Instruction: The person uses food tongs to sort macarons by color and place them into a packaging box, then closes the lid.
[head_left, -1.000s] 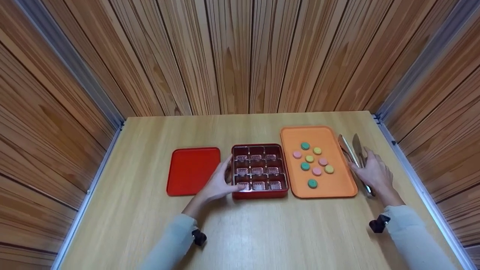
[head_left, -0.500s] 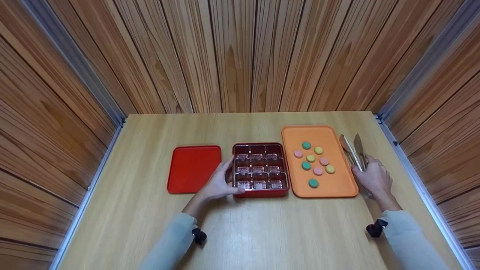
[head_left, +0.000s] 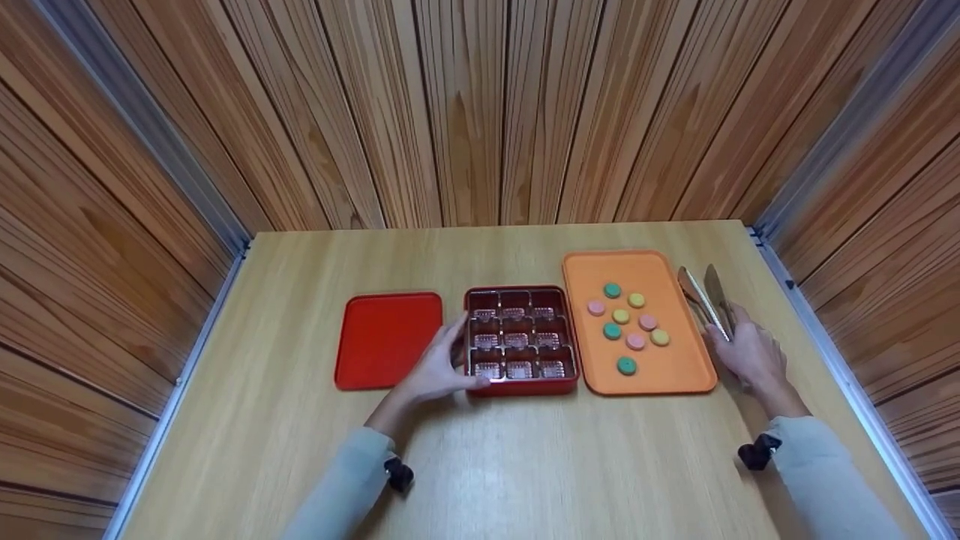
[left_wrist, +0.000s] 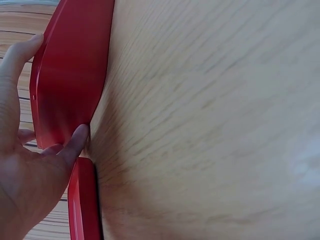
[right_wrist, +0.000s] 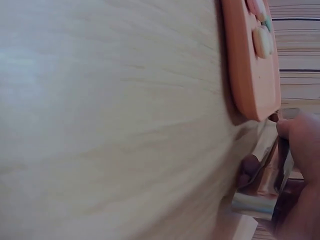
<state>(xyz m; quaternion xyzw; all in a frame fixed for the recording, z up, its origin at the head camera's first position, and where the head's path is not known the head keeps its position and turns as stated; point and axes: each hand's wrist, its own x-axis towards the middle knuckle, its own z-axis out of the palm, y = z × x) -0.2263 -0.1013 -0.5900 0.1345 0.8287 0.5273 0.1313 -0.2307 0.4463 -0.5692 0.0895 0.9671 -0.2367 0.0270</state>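
Observation:
My left hand (head_left: 435, 367) grips the near left corner of a dark red box (head_left: 525, 388), thumb at its front rim and fingers along its left side. Clear plastic compartments (head_left: 516, 339) divide the box's inside, and they hold nothing. In the left wrist view the box's smooth red wall (left_wrist: 75, 70) shows between thumb and fingers. My right hand (head_left: 754, 356) holds silver metal tongs (head_left: 705, 304) by their bent end, thumb on one arm and fingers round the other. Their broad tips point away and stand apart. Several green, pink and yellow macarons (head_left: 621, 316) lie on an orange tray (head_left: 667, 381).
A flat red lid (head_left: 390, 341) lies left of the box, partly behind my left hand. The tray stands close against the box's right side, with the tongs just right of it. Wood-panelled walls (head_left: 480, 112) enclose the table (head_left: 495, 465) at the back and sides.
My right hand has closed round the tongs and drawn their arms nearer together. The left hand keeps its place on the box. Box, lid and macarons have not moved.

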